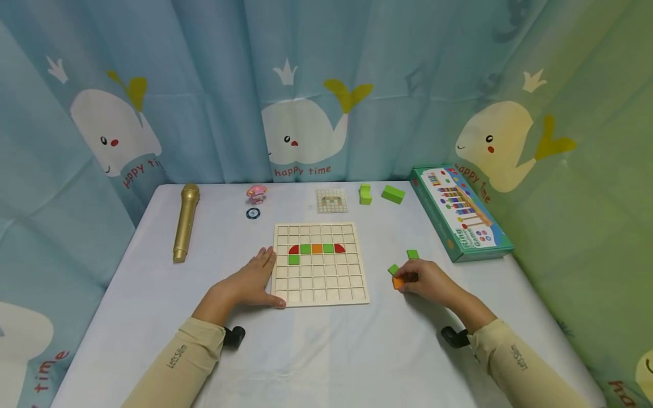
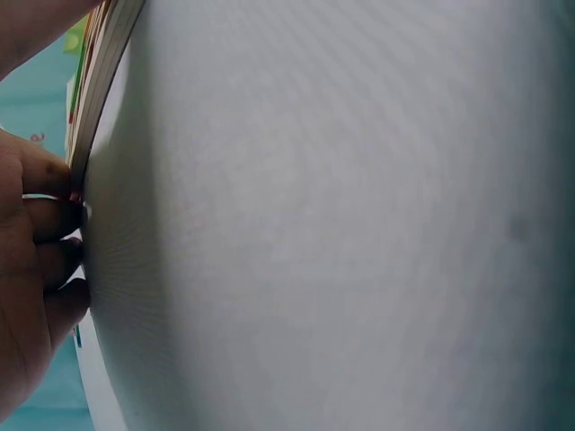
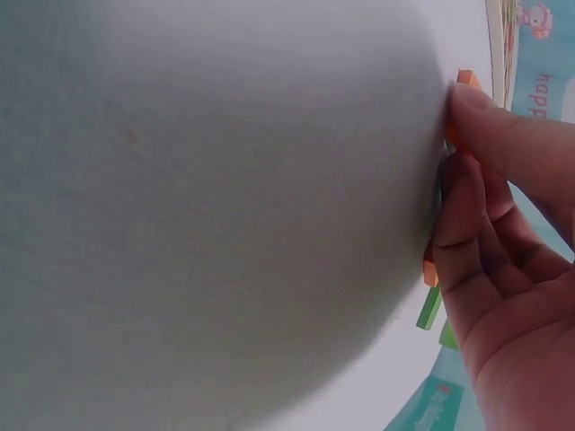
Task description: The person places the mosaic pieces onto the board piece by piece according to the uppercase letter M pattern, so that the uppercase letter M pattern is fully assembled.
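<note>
A square wooden grid board (image 1: pixel 320 283) lies mid-table. It bears a row of red quarter-round, green and orange tiles, with one more green tile (image 1: pixel 293 259) below the row's left part. My left hand (image 1: pixel 252 280) rests against the board's left edge, fingers extended and thumb at the near corner. Right of the board, my right hand (image 1: pixel 428 281) pinches an orange tile (image 1: pixel 398 283) between thumb and fingers, at the tabletop. A second orange piece (image 3: pixel 429 271) shows beneath its fingers in the right wrist view. Two green tiles (image 1: pixel 393 270) lie close beside that hand.
Behind the board lie a small pattern card (image 1: pixel 331 201), a pink figurine (image 1: pixel 257 193), a round dark disc (image 1: pixel 253 213) and green blocks (image 1: pixel 393 194). A gold microphone (image 1: pixel 186 224) is at the left, a green game box (image 1: pixel 461 215) at the right. Whale-print curtains (image 1: pixel 214 113) surround the table.
</note>
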Motion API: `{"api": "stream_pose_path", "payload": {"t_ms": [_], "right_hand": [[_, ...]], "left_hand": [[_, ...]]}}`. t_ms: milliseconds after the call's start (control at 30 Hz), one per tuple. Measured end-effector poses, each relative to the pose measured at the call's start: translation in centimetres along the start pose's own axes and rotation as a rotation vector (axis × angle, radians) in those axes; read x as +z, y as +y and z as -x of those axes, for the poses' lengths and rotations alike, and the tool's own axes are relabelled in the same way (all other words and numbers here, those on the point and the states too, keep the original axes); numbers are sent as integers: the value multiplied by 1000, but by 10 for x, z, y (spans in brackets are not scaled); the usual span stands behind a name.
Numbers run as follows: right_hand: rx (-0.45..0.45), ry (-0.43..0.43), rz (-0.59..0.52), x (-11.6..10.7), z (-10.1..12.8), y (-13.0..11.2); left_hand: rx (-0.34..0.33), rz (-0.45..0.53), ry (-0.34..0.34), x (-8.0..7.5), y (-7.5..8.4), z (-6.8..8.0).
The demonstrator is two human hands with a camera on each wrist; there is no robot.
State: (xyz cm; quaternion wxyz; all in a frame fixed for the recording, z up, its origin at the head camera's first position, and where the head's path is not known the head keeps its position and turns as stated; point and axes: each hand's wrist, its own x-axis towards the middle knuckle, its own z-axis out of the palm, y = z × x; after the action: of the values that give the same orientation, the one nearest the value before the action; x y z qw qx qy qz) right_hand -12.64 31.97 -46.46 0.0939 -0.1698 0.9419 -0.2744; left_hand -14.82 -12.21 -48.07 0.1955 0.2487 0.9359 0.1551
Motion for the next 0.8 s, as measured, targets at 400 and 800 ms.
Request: {"api": "stream_pose_path", "payload": {"t_ms": [400,800], "right_hand": [[-3,-10,-53,-2,-1,-1],[-15,-9,-56,-6,-13,-10]], "left_hand": [[14,7,15,-2,1,1],[8,6,2,-3,2,2]]}}
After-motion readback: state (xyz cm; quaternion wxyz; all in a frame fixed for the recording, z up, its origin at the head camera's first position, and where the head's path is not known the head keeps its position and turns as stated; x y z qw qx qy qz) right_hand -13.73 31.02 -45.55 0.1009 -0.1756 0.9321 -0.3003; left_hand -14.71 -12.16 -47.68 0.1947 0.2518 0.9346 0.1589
